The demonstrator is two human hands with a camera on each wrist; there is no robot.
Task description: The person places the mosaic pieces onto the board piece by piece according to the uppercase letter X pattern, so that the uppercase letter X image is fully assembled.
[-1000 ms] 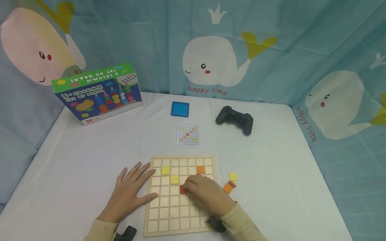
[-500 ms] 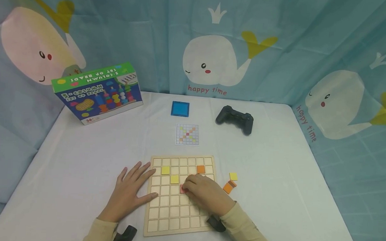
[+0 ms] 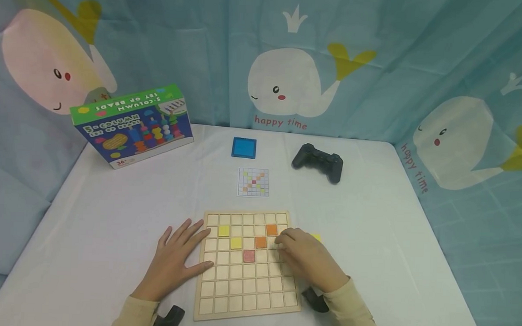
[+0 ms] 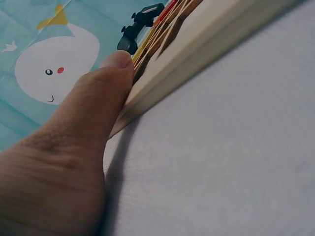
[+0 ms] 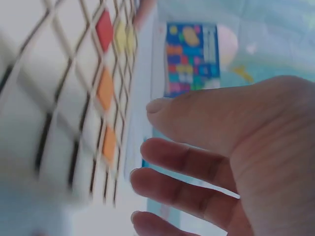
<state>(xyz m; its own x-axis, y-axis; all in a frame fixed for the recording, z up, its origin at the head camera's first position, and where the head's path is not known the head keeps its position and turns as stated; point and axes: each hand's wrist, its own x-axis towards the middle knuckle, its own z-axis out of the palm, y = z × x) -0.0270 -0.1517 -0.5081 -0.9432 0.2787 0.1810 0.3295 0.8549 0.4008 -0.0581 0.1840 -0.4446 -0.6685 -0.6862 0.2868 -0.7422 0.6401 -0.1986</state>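
Note:
A wooden grid board [image 3: 222, 296] lies at the table's near edge. It carries two yellow tiles [image 3: 236, 242], two orange tiles [image 3: 260, 241] and a red tile [image 3: 249, 255]. My left hand [image 3: 177, 256] lies flat on the table, its fingertips against the board's left edge; the left wrist view shows the thumb [image 4: 101, 98] touching that edge [image 4: 197, 49]. My right hand [image 3: 290, 243] hovers over the board's right edge with relaxed fingers [image 5: 182, 160], holding nothing. A loose yellow tile [image 3: 317, 237] peeks out beside it. The red tile [image 5: 104, 29] and orange tiles [image 5: 106, 88] also show in the right wrist view.
A pattern card [image 3: 253, 182] lies beyond the board, with a blue square [image 3: 244, 147] behind it. To the right of these sits a black game controller [image 3: 317, 162]. A colourful bead-set box [image 3: 133, 125] stands at the back left. A whale-print curtain surrounds the table.
My right hand left the red tile at the board's middle and moved right to the board's edge, uncovering a second orange tile and covering the loose orange pieces. The left hand stayed put.

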